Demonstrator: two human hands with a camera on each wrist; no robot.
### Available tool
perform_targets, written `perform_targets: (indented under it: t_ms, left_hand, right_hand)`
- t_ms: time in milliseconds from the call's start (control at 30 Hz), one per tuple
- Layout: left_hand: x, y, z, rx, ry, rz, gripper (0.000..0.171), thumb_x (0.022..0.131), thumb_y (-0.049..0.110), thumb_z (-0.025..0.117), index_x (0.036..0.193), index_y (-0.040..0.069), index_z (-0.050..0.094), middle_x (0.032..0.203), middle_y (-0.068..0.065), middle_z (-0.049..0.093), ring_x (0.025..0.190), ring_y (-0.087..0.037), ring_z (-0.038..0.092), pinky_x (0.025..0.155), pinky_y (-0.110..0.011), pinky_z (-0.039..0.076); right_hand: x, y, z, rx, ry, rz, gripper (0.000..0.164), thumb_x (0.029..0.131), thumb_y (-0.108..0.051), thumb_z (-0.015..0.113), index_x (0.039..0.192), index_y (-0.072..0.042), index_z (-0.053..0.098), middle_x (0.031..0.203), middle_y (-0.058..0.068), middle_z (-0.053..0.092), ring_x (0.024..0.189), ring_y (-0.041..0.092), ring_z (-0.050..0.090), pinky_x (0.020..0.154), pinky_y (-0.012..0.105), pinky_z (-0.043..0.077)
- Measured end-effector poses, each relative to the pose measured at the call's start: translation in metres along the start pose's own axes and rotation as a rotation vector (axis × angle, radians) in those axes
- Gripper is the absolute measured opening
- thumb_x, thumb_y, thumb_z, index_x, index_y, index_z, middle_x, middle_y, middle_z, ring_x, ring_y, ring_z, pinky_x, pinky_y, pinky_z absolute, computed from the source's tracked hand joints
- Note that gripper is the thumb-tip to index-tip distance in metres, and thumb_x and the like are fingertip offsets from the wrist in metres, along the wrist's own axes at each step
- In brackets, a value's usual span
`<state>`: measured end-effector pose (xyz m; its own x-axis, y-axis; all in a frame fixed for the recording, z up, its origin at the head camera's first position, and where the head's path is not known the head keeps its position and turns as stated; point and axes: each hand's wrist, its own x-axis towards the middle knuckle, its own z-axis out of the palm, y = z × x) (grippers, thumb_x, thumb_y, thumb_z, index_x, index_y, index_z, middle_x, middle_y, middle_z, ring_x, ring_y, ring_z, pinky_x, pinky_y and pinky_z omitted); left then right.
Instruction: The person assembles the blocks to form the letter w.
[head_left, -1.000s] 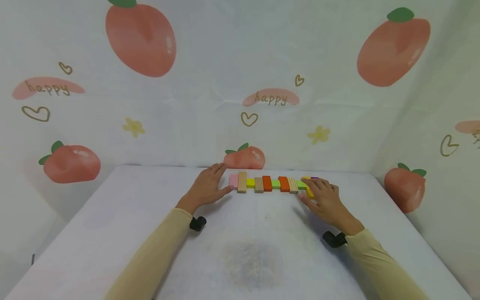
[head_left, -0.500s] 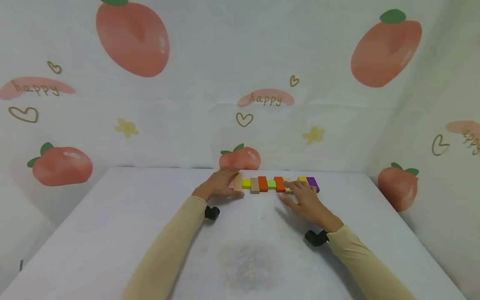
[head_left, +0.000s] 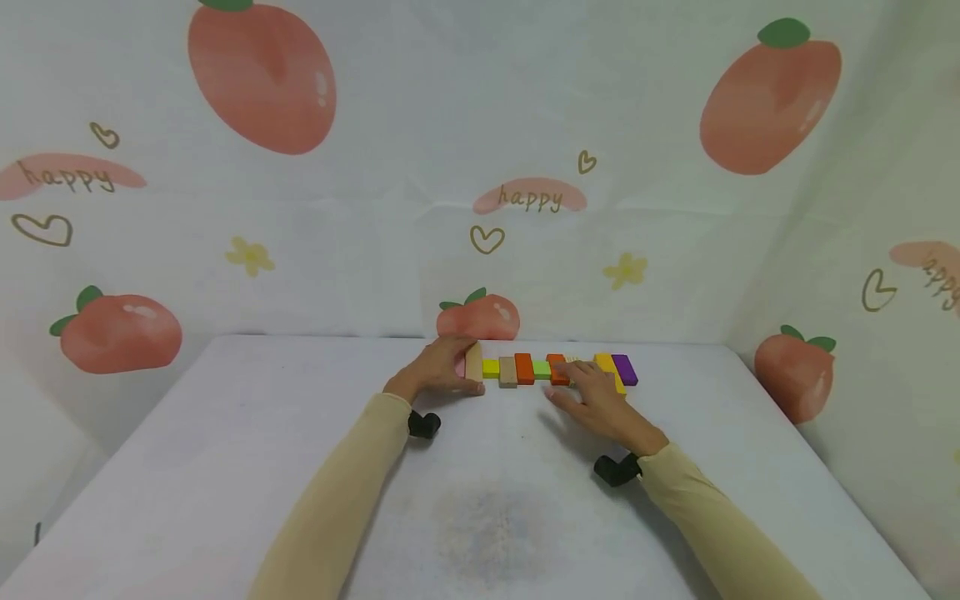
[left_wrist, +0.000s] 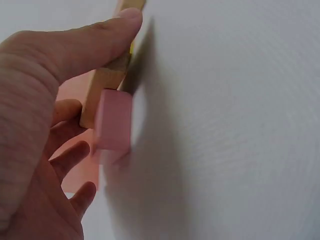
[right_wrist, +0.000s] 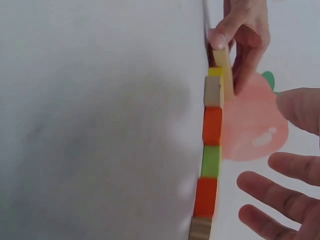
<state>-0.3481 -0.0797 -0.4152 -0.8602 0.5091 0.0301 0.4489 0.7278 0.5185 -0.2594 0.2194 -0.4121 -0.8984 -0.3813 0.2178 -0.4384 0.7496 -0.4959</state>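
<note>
Flat coloured blocks lie in a row near the table's far edge. My left hand [head_left: 433,368] pinches a plain wooden block [head_left: 473,363] between thumb and fingers, near the row's left end. Beside that block is a pink block [left_wrist: 116,120], partly behind the hand in the head view. To the right come a yellow block [head_left: 491,368], a brownish block [head_left: 507,372], an orange-red block [head_left: 524,369] and a green block [head_left: 542,370]. My right hand [head_left: 600,406], fingers spread and holding nothing, is over a second orange-red block [right_wrist: 206,196] and a striped block [right_wrist: 201,228].
Right of the right hand, a larger yellow block [head_left: 605,362] and a purple block [head_left: 624,370] end the row. A white cloth backdrop [head_left: 390,267] with printed fruit hangs behind the white table [head_left: 315,467].
My left hand has come in over the row's left end and taken hold of the plain wooden block. My right hand has moved left along the row, uncovering the larger yellow and purple blocks.
</note>
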Motion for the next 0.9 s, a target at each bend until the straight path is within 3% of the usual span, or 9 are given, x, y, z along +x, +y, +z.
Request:
perform_targets:
  t_ms: [167,367,500,700,900]
  left_hand:
    - [-0.012,-0.002,-0.013,-0.048,0.045,-0.025,0.094,0.08,0.04,0.086,0.155,0.006,0.041,0.157,-0.015,0.04,0.144,-0.034,0.035,0.119,-0.053,0.028]
    - [-0.038,-0.011,-0.031,-0.119,0.106,-0.055,0.095,0.078,0.042,0.087,0.154,0.006,0.042,0.159,-0.014,0.038,0.147,-0.035,0.032,0.117,-0.053,0.03]
    - [-0.057,-0.017,-0.041,-0.107,0.125,-0.074,0.095,0.077,0.044,0.087,0.154,0.007,0.043,0.158,-0.013,0.04,0.145,-0.035,0.035,0.115,-0.055,0.033]
    - [-0.08,-0.019,-0.05,-0.082,0.151,-0.086,0.096,0.075,0.046,0.087,0.153,0.007,0.045,0.155,-0.014,0.042,0.144,-0.037,0.037,0.113,-0.058,0.035]
    - [-0.097,-0.013,-0.047,-0.059,0.141,-0.078,0.095,0.074,0.047,0.088,0.15,0.006,0.049,0.152,-0.015,0.046,0.14,-0.038,0.041,0.11,-0.058,0.038]
  right_hand:
    - [0.021,-0.008,0.009,0.041,-0.018,-0.021,0.056,0.099,-0.034,0.067,0.145,-0.005,0.054,0.141,0.015,0.057,0.131,0.037,0.045,0.108,0.064,0.031]
    - [0.053,-0.019,0.023,0.101,-0.052,-0.013,0.059,0.094,-0.033,0.074,0.143,-0.004,0.055,0.14,0.013,0.057,0.129,0.034,0.046,0.108,0.056,0.039]
    - [0.072,-0.028,0.032,0.115,-0.077,-0.009,0.062,0.091,-0.033,0.077,0.142,-0.004,0.056,0.14,0.012,0.057,0.13,0.033,0.046,0.11,0.056,0.036]
    - [0.098,-0.046,0.047,0.065,-0.131,-0.01,0.068,0.089,-0.037,0.078,0.145,-0.006,0.055,0.144,0.009,0.056,0.133,0.031,0.044,0.107,0.058,0.029]
    - [0.114,-0.062,0.063,-0.035,-0.201,-0.006,0.072,0.09,-0.038,0.078,0.15,-0.009,0.05,0.148,0.006,0.054,0.138,0.028,0.043,0.111,0.062,0.026]
